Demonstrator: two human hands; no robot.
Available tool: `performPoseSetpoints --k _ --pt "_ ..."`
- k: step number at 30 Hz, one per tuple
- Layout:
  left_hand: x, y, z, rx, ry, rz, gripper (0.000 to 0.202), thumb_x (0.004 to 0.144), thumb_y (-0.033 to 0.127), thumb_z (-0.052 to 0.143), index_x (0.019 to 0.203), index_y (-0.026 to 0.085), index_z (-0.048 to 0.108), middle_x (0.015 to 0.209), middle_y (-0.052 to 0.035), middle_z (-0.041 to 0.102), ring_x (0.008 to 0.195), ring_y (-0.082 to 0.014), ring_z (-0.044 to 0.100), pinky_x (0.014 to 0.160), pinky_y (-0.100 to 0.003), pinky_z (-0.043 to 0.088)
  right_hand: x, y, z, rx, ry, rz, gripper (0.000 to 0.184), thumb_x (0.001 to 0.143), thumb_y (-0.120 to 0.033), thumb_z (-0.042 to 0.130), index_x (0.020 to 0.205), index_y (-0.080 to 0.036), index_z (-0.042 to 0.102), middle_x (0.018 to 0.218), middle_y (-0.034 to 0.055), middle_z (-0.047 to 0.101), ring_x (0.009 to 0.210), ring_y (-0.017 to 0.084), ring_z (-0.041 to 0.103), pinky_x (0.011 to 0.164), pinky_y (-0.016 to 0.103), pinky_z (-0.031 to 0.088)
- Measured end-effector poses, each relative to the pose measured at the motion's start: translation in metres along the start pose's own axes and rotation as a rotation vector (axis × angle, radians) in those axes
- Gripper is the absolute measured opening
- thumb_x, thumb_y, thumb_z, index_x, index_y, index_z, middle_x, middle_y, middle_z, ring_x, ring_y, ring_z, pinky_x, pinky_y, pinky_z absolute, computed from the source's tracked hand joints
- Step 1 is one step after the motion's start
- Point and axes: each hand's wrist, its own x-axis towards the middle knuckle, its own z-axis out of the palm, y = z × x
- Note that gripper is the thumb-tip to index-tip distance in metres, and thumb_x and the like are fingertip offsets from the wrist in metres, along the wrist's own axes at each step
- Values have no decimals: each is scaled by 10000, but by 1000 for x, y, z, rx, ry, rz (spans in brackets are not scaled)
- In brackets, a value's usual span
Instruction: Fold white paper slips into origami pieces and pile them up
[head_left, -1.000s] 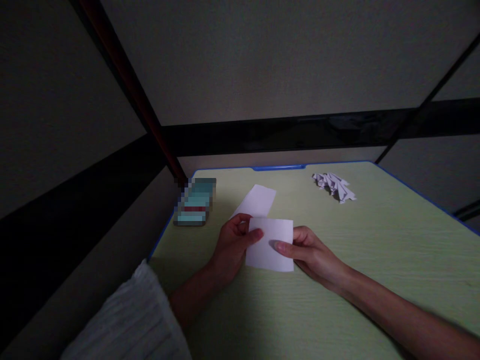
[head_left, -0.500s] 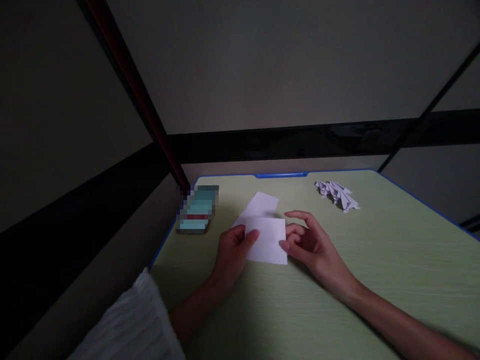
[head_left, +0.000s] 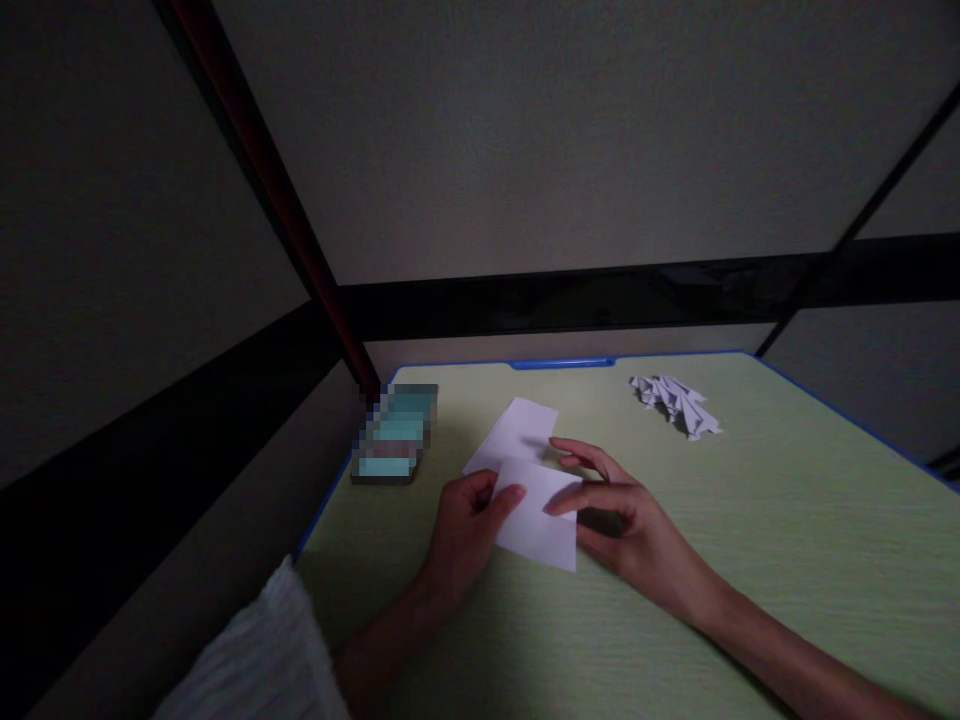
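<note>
A small, roughly square sheet of white paper (head_left: 536, 530) is held above the table. My left hand (head_left: 469, 525) pinches its left side, thumb on top and fingers underneath. At the right edge is my right hand (head_left: 626, 520), its index finger lying over the front of the sheet and its thumb partly hidden behind, so the sheet sits between them. The other fingers of that hand are stretched out. Just beyond the held sheet, more white paper (head_left: 521, 428) lies on the table, partly covered by it.
A phone (head_left: 394, 435), its screen blurred, lies at the table's left edge. Several folded white paper pieces (head_left: 675, 405) are bunched at the back right. The pale green table (head_left: 787, 520) has a blue rim and a blue back strip (head_left: 562, 364), close to a wall.
My right thumb has gone from the front of the sheet to behind it, and the index finger now lies on the front. The sheet has tilted, its right side lower.
</note>
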Motion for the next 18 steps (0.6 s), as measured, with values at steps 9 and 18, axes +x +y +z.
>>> performPoseSetpoints --k 9,18 --pt "-1 -4 0 104 -13 107 137 592 252 609 580 120 577 458 47 418 447 -69 350 423 -179 261 -5 -6 -2 -166 -55 -157 62 684 -210 604 690 -236 661 1186 47 461 1101 241 365 887 437 312" --pt "-8 0 7 101 -98 66 142 577 132 586 698 125 659 613 -16 589 575 -132 492 518 -207 360 -3 -7 4 128 -118 111 163 712 -268 572 587 -186 637 1077 64 519 1002 201 469 835 345 368"
